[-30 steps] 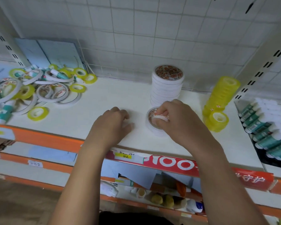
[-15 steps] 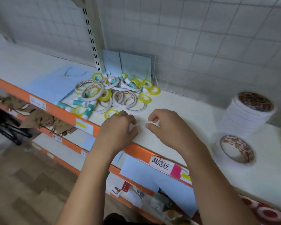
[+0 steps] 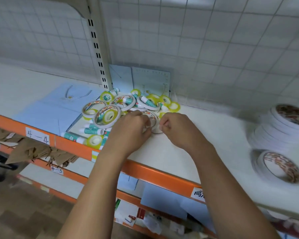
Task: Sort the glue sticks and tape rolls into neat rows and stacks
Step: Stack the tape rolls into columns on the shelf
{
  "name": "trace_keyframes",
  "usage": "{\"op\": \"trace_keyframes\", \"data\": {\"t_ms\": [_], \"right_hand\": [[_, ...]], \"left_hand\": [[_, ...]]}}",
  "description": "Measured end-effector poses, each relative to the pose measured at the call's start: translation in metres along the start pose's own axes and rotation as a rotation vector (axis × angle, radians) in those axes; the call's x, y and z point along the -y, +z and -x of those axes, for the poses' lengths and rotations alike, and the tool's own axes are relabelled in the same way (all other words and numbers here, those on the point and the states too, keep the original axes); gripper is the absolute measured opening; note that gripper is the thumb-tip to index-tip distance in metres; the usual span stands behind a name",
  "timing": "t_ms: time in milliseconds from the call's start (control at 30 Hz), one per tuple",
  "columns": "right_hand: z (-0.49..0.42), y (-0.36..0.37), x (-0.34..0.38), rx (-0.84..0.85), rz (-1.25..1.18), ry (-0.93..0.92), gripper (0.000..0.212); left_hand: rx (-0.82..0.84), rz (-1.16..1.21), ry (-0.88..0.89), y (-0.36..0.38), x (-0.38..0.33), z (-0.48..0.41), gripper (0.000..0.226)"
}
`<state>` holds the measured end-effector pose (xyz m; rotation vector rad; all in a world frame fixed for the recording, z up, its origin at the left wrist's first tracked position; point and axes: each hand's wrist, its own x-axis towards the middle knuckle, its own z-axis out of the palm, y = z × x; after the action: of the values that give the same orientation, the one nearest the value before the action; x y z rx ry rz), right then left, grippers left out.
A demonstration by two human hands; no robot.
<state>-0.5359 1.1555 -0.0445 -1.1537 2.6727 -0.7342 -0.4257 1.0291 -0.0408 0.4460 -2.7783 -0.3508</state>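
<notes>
A jumbled pile (image 3: pixel 126 102) of white patterned tape rolls, small yellow tape rolls and green-and-white glue sticks lies at the back of the white shelf (image 3: pixel 188 152). At the pile's right edge sits a white tape roll (image 3: pixel 153 120), between my two hands. My left hand (image 3: pixel 129 130) curls its fingers on the roll's left side. My right hand (image 3: pixel 177 131) pinches its right rim. Loose glue sticks (image 3: pixel 91 130) and a yellow roll (image 3: pixel 94 140) lie near the shelf's front. Far right stands a tall stack of white rolls (image 3: pixel 281 126), with a low stack (image 3: pixel 280 168) in front of it.
The shelf's orange front rail (image 3: pixel 72 146) carries paper labels. A slotted upright post (image 3: pixel 97 49) rises behind the pile. Blue paper sheets (image 3: pixel 47 107) lie left of the pile and blue cards (image 3: pixel 145 80) lean on the tiled wall. Lower shelves hold cardboard scraps.
My view swung left, from the stacks to the jumbled pile. Both hands left the low stack, travelled left along the shelf and closed on a white roll at the pile's edge.
</notes>
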Motion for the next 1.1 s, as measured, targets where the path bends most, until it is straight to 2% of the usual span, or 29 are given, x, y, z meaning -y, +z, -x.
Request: {"op": "trace_keyframes", "data": {"t_ms": [200,433,567,733,933,1100], "right_hand": [[-0.021,-0.017,-0.023,-0.067,0.019,0.090,0.026],[-0.040,-0.025,-0.046,-0.080,0.045,0.119,0.018],[-0.059,-0.031,-0.054,-0.069,0.092,0.074,0.015],[-0.090,-0.014,-0.048,-0.054,0.129,-0.006,0.026],[-0.113,0.011,-0.048,-0.069,0.086,0.043,0.031],[-0.120,0.021,-0.049,-0.123,0.016,0.117,0.030]], "left_hand": [[0.047,0.036,0.126,0.017,-0.001,-0.044,0.021],[0.125,0.042,0.247,0.051,-0.006,-0.076,0.039],[0.140,0.051,0.223,0.065,-0.002,-0.081,0.027],[0.118,0.067,0.227,0.067,-0.002,-0.082,0.013],[0.138,0.101,0.206,0.063,-0.001,-0.081,0.012],[0.123,0.199,0.129,0.060,0.002,-0.074,0.029]]}}
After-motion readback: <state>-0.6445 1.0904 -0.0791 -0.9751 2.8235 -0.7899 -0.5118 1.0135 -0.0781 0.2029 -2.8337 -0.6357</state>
